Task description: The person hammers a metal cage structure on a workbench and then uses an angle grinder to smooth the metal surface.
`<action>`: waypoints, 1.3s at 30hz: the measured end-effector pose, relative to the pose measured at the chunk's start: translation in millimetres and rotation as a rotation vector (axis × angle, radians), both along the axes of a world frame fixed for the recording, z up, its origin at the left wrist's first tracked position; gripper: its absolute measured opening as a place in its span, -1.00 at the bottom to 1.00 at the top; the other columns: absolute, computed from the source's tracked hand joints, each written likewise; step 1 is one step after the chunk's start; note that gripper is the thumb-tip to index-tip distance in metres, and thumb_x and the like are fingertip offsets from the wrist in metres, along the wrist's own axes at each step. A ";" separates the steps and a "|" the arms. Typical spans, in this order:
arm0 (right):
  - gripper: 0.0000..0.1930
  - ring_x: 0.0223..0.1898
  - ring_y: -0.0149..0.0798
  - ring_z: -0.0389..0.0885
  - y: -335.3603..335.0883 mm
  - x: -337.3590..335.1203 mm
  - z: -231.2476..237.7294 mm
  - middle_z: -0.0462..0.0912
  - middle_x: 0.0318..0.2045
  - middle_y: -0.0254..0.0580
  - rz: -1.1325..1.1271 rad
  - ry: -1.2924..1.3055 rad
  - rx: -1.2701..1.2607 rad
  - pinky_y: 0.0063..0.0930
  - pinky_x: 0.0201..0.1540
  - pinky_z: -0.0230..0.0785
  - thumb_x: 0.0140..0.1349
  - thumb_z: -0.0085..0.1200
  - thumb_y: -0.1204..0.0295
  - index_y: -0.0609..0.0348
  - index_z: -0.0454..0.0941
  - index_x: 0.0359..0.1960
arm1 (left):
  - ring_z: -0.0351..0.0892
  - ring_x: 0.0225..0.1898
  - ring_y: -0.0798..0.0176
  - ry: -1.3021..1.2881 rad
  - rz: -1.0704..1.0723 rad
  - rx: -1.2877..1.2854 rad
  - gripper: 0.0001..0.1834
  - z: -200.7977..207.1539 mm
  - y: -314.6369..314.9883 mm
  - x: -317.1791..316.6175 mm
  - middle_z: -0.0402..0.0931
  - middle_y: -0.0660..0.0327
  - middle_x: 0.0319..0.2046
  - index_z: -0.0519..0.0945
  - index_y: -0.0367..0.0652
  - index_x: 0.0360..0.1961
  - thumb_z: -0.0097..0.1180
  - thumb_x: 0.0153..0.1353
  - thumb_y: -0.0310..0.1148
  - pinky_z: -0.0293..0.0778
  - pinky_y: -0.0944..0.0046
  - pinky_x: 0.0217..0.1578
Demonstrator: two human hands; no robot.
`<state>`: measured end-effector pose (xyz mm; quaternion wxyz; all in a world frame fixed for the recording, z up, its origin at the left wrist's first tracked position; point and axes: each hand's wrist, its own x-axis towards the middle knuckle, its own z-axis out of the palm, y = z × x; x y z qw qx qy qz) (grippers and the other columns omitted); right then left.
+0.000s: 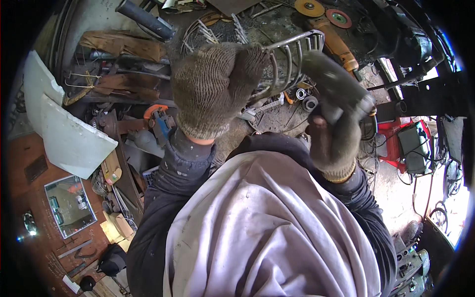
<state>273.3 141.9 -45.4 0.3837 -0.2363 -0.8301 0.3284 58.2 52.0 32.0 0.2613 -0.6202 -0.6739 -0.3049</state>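
The left hand (pixel 213 84) (in a brown knit glove) holds the end of a metal rack (pixel 289 62); its fingers are bunched together and pinch the bar; the rack sits up in front of the person, between the two hands; the right hand (pixel 339 136), gloved too, has its fingers curled around a blurry dark tool (pixel 336 81); an orange grinder (pixel 334 43) lies just past them, near two discs (pixel 339 18).
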 end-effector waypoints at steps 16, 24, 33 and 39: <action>-0.49 -0.52 -0.31 0.56 19.9 35.5 39.1 0.63 -0.31 0.06 -0.006 0.710 -0.292 -0.49 -0.61 0.38 0.36 0.03 0.25 0.43 0.32 0.17 | 0.53 -0.62 0.05 0.170 -0.027 0.131 -0.69 12.4 31.3 16.3 0.50 0.14 -0.66 0.64 -0.11 -0.53 0.19 0.28 -0.16 0.42 0.11 -0.58; -0.65 -0.33 0.27 0.60 18.1 25.9 21.4 0.61 -0.31 0.13 -0.060 0.137 0.156 -0.12 -0.31 0.47 0.19 0.18 0.41 0.27 0.46 -0.02 | 0.61 -0.44 -0.02 -0.029 -0.016 -0.088 -0.75 31.9 26.3 20.7 0.61 0.08 -0.47 0.67 -0.19 -0.34 0.27 0.21 -0.19 0.49 0.11 -0.42; -0.61 -0.32 0.22 0.65 11.4 18.5 31.7 0.63 -0.36 0.14 -0.050 0.059 -0.065 -0.10 -0.32 0.47 0.17 0.23 0.36 0.18 0.44 0.00 | 0.59 -0.49 -0.01 0.030 -0.074 0.074 -0.74 16.3 23.5 14.6 0.59 0.09 -0.51 0.66 -0.17 -0.40 0.32 0.15 -0.17 0.48 0.09 -0.43; -0.54 -0.29 -0.13 0.63 14.8 19.3 36.7 0.58 -0.11 0.06 0.046 0.415 -0.058 -0.23 -0.25 0.50 0.24 0.17 0.41 0.29 0.36 0.15 | 0.57 -0.51 0.00 -0.006 0.000 0.038 -0.73 18.1 25.5 14.4 0.56 0.09 -0.57 0.65 -0.17 -0.48 0.27 0.19 -0.18 0.46 0.09 -0.47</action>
